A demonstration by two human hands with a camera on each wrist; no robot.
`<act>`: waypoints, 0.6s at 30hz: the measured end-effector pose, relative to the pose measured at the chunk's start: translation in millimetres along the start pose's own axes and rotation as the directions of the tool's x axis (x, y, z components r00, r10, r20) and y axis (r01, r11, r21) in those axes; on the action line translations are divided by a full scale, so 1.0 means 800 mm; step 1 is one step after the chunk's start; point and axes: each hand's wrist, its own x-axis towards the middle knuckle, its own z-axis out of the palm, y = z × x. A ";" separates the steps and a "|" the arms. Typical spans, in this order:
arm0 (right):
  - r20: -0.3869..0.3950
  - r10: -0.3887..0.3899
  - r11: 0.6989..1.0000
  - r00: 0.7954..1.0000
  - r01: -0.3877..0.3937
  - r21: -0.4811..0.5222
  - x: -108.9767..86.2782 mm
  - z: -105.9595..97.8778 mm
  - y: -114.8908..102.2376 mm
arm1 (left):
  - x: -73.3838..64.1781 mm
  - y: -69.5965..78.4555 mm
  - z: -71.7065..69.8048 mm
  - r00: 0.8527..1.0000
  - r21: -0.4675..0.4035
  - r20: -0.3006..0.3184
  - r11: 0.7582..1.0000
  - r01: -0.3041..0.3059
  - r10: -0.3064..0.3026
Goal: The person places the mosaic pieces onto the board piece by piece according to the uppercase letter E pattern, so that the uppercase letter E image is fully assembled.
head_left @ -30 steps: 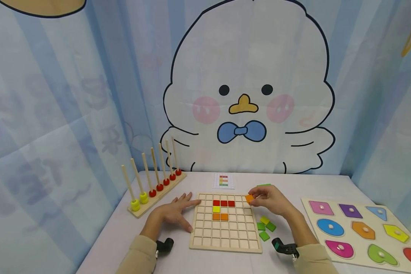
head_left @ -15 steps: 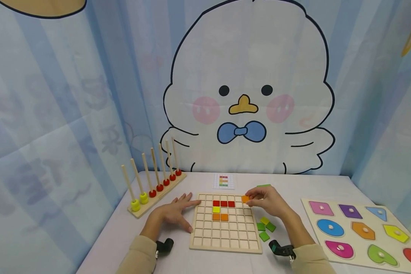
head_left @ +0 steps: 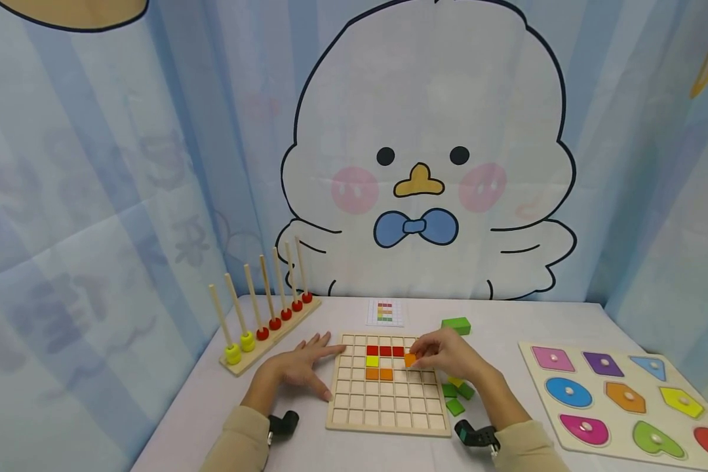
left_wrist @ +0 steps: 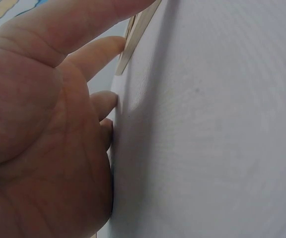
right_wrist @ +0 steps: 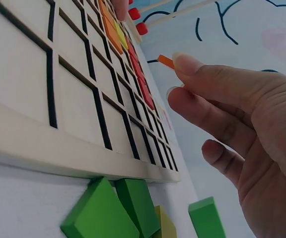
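Observation:
My right hand (head_left: 448, 354) pinches an orange square tile (head_left: 410, 360) between thumb and fingertips, over the right part of a wooden grid board (head_left: 389, 419). In the right wrist view the same orange tile (right_wrist: 166, 61) shows edge-on, above the board's surface. Red tiles (head_left: 386, 351) form a row in the grid, with a yellow tile (head_left: 372, 361) below its left end and two orange tiles (head_left: 379, 373) lower still. My left hand (head_left: 297, 367) lies spread at the board's left edge, index finger and thumb touching the frame.
Several green tiles (right_wrist: 101, 210) and a yellow one lie right of the board. A green block (head_left: 456, 325) and a pattern card (head_left: 385, 313) are behind it. A peg stand with beads (head_left: 271, 334) stands left; a knobbed shape puzzle (head_left: 619, 400) lies right.
My right hand has carried the orange tile left and nearer, from the board's far right corner to beside the red row. More of the green block now shows. The left hand stays put.

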 end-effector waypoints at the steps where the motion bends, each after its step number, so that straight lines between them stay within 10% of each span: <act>1: 0.006 -0.002 1.000 1.000 0.002 -0.007 0.000 0.001 0.000 | 0.000 0.000 0.000 1.000 0.000 0.000 1.000 0.000 0.000; 18: 0.071 -0.067 0.997 0.995 0.069 -0.031 0.007 0.019 -0.004 | -0.002 0.001 -0.002 1.000 0.001 0.007 1.000 -0.006 0.006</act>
